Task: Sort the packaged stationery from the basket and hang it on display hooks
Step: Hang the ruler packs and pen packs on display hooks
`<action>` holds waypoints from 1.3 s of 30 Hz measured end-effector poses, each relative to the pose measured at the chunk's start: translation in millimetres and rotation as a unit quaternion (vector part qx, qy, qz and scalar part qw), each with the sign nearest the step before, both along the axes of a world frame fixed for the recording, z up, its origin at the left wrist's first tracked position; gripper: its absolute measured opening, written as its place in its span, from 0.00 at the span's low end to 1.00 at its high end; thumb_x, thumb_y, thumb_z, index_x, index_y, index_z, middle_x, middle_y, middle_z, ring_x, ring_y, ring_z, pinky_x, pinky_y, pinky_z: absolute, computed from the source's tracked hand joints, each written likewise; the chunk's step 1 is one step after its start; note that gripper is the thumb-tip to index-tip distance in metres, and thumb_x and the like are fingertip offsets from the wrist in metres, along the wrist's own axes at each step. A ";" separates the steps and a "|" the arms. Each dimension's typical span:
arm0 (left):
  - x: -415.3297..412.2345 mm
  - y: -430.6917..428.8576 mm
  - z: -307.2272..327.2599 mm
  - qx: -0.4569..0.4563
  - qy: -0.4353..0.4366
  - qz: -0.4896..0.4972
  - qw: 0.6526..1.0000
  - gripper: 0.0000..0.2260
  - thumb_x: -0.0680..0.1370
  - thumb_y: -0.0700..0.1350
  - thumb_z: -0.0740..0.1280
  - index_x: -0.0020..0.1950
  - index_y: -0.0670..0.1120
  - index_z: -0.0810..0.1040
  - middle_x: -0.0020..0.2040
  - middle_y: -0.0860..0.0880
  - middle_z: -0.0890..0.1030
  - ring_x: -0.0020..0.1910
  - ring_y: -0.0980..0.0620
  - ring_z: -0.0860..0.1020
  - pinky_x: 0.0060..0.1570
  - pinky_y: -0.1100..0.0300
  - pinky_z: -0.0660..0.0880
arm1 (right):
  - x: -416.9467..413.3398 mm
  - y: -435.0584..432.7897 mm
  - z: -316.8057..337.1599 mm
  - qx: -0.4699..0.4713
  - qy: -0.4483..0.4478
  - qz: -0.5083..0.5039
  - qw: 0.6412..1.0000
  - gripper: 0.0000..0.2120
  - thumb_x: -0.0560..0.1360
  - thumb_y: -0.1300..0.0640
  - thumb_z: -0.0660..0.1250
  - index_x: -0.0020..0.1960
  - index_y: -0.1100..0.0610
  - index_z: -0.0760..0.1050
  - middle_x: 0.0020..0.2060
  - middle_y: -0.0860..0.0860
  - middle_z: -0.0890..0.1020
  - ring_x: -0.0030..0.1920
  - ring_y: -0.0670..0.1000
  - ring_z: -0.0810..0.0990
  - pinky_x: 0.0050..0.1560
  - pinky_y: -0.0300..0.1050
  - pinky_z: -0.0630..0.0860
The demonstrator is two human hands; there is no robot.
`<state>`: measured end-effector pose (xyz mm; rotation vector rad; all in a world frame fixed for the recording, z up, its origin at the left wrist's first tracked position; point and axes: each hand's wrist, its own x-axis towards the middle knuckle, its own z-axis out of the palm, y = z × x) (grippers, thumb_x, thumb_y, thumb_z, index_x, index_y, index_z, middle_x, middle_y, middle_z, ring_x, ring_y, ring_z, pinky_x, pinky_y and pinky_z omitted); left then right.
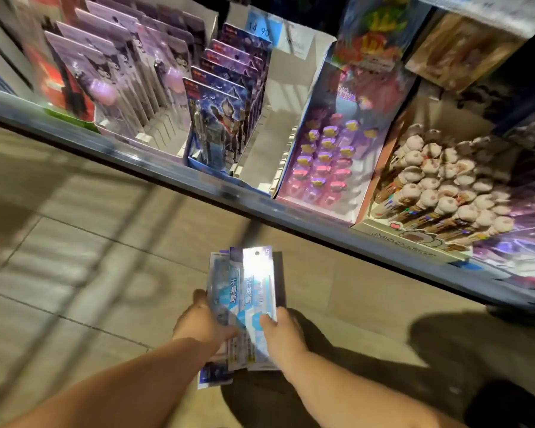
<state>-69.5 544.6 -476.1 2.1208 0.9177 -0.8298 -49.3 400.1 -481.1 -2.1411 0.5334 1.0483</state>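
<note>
Below the shelf [291, 211], the left hand [198, 322] and right hand [283, 332] both grip fanned packets [254, 288]. The lower packets are half hidden and their print is blurred.

Blues and purples over beige floor tiles [74, 242]
The packets [250, 304] are white and pale blue with silvery glare; lilac cards [112, 72], dark blue cards [223, 112], cream pen tops [439, 186].

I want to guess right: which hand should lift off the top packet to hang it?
Probably the right hand: its thumb rests on the top packet, while the left hand grips the stack.
</note>
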 end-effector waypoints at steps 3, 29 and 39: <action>0.1 -1.9 -2.1 0.001 0.012 -0.002 1.000 0.25 0.66 0.54 0.78 0.53 0.51 0.67 0.44 0.55 0.77 0.42 0.54 0.78 0.41 0.58 0.77 | 9.7 1.7 -0.6 -0.030 -0.002 0.021 0.999 0.19 0.82 0.50 0.58 0.68 0.60 0.68 0.65 0.56 0.71 0.64 0.56 0.74 0.59 0.44 0.74; -16.9 -35.9 50.5 -0.448 -0.087 0.280 0.845 0.22 0.67 0.38 0.77 0.60 0.42 0.77 0.50 0.39 0.85 0.46 0.41 0.84 0.46 0.48 0.81 | 19.5 -36.4 59.3 0.177 0.016 0.054 0.983 0.13 0.77 0.53 0.69 0.61 0.49 0.73 0.52 0.49 0.83 0.49 0.47 0.83 0.49 0.45 0.82; -45.3 -8.8 29.1 -0.334 -0.087 0.403 0.848 0.23 0.68 0.41 0.77 0.60 0.39 0.75 0.46 0.38 0.85 0.39 0.40 0.84 0.34 0.51 0.81 | 15.7 -9.7 31.3 0.102 -0.018 0.189 0.976 0.16 0.82 0.49 0.57 0.65 0.52 0.74 0.60 0.52 0.78 0.56 0.51 0.77 0.57 0.44 0.74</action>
